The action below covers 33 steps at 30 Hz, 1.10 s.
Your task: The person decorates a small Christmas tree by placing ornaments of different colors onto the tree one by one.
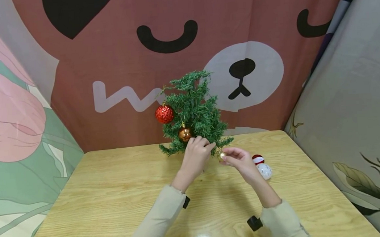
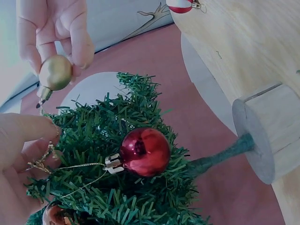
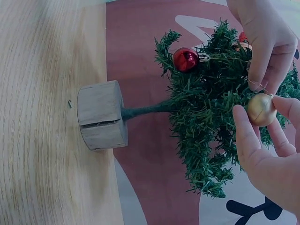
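Note:
A small green artificial Christmas tree (image 1: 196,111) stands on a wooden base (image 3: 101,115). At its lower right side, my right hand (image 1: 241,162) holds a matte gold ball ornament (image 3: 261,110) between thumb and fingers. My left hand (image 1: 196,153) is at the front of the tree, pinching the gold ball's thin hanging string (image 2: 41,110) close to the branches. Below the left hand in its wrist view, a shiny red ball (image 2: 145,152) hangs on a gold cord. A copper ball (image 1: 184,134) and a red glittery ball (image 1: 164,114) hang on the tree's left side.
On the wooden table (image 1: 116,195), right of the right hand, lie a red-and-white ball (image 1: 258,159) and a white speckled ball (image 1: 264,171). A printed cloth (image 1: 128,126) hangs behind the table's far edge.

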Each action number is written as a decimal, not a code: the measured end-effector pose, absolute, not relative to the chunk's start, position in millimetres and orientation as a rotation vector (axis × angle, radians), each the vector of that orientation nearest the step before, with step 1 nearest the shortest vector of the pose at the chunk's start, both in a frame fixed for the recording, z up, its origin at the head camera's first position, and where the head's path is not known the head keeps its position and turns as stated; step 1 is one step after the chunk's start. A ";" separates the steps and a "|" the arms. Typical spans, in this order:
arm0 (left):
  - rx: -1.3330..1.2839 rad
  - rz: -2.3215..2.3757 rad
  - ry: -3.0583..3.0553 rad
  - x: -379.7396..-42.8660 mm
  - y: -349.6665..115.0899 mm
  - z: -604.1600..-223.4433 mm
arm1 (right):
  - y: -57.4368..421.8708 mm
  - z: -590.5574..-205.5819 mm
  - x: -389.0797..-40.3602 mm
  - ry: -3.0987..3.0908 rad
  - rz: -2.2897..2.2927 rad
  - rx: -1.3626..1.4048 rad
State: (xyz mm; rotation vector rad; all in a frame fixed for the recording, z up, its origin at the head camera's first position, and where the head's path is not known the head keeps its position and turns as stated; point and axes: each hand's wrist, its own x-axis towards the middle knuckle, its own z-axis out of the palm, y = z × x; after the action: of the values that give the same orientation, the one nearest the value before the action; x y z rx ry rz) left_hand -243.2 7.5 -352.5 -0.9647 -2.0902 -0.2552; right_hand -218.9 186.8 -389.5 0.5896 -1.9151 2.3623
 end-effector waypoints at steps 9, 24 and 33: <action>-0.878 -0.130 -2.156 -244.8 14.1 -349.4 | 186.4 -392.6 -222.7 -1.937 2.407 0.494; -0.705 -0.010 -2.157 -246.0 21.9 -349.8 | 182.0 -396.4 -227.1 -1.986 2.407 0.483; -0.682 0.057 -2.200 -243.8 24.7 -351.3 | 180.8 -402.6 -228.2 -2.002 2.414 0.499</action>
State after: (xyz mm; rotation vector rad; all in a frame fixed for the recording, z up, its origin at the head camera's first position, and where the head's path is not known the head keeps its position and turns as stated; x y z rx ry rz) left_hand -243.8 24.7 -351.3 -0.6816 -2.1998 0.0567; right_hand -228.2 180.8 -402.6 0.4991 -2.0022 2.4143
